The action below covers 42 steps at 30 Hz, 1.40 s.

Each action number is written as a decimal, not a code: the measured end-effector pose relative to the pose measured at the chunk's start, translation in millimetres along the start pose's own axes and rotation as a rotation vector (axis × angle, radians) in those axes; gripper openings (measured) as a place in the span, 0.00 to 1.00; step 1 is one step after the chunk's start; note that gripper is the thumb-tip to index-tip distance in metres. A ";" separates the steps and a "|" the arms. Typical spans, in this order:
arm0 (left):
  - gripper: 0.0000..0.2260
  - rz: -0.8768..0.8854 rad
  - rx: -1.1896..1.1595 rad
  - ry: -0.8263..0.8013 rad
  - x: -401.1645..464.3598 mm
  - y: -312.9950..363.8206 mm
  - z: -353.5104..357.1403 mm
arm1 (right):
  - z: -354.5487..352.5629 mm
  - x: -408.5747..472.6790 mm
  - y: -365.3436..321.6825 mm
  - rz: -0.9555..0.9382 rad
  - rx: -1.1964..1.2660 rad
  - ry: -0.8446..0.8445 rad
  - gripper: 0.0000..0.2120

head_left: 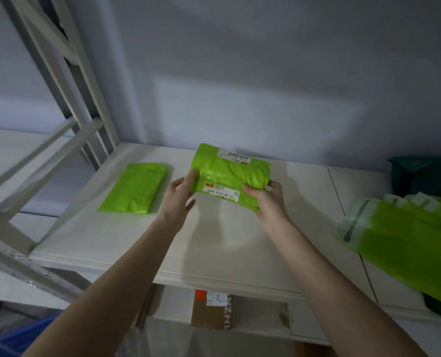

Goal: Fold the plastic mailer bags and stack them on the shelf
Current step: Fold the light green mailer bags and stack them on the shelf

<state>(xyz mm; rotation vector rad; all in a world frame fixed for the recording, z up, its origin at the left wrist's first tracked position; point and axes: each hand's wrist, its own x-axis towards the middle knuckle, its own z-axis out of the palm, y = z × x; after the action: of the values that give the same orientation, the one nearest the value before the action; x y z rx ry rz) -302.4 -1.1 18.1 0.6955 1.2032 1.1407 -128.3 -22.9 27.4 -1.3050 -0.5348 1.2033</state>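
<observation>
Both forearms reach up from the near edge, and the hands are working one green mailer bag [231, 176] held just above the white shelf [229, 253], roughly mid-shelf toward the far wall. Left hand [179, 198] pinches the bag's left edge, thumb on top and fingers under. Right hand [268, 199] curls round the lower right corner. Looks like the bag is already folded over, since two shipping labels show on the one face, so I'd guess the two-handed grip is there to keep the slippery plastic from springing open before it gets set down.

Over to the left lies a folded green bag [137, 188], flat on the shelf, probably the start of the stack and the likely landing spot. On the right sits a loose pile of unfolded bags [399, 243], hanging over the shelf's near edge, with a dark green bag [425, 173] behind it. A cardboard box [211, 313] sits on the level below.
</observation>
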 end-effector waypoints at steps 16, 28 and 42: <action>0.06 -0.001 0.148 -0.202 25.7 35.1 -72.0 | 83.8 -20.8 23.7 -0.006 -0.214 0.162 0.34; 0.18 0.518 1.279 0.063 56.8 37.8 -91.4 | 112.5 -0.8 59.9 -0.120 -0.331 0.028 0.27; 0.23 0.450 1.663 -0.168 76.0 17.2 -132.4 | 143.4 2.2 93.7 -0.340 -1.239 0.145 0.44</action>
<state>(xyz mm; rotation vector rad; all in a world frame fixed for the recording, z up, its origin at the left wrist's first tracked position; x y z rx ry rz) -436.9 56.6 -28.6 2.3109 1.7413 0.1161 -285.1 25.4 -21.8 -2.1604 -1.4481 0.4025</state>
